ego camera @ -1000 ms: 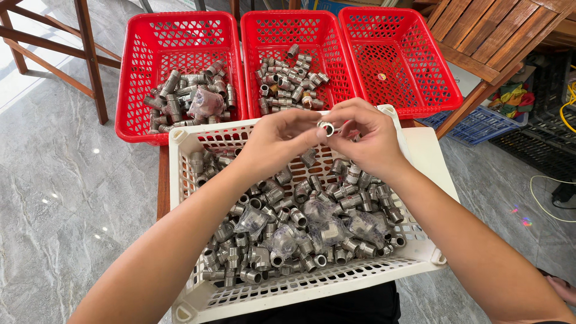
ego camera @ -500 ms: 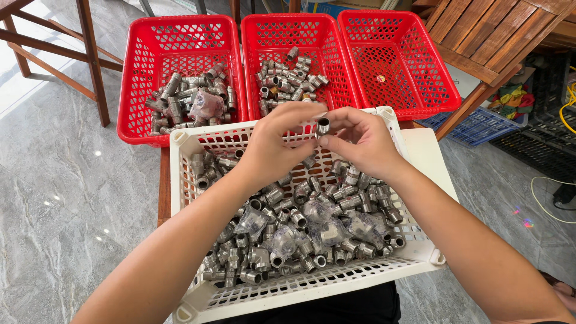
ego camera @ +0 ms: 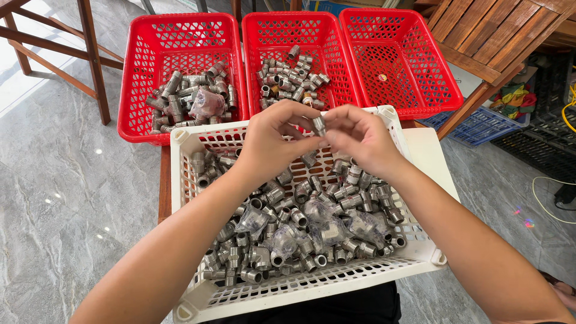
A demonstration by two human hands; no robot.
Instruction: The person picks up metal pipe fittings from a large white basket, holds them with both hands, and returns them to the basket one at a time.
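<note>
While pinched in both hands' grip, left hand (ego camera: 273,141) and right hand (ego camera: 360,137): small, silvery threaded pipe fitting (ego camera: 319,125).

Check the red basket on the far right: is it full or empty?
Nearly empty. The right red basket shows bare mesh floor with just one small round piece, unlike the two others holding fittings.

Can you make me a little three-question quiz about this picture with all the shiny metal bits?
1. True or false: both hands hold one small metal pipe fitting together above the white crate.
2. How many red baskets stand behind the white crate?
3. Which red basket is nearly bare? A) left B) middle C) right

Key:
1. True: the left hand and the right hand pinch it between their fingertips.
2. Three.
3. C: the right red basket holds only one small piece.
</note>
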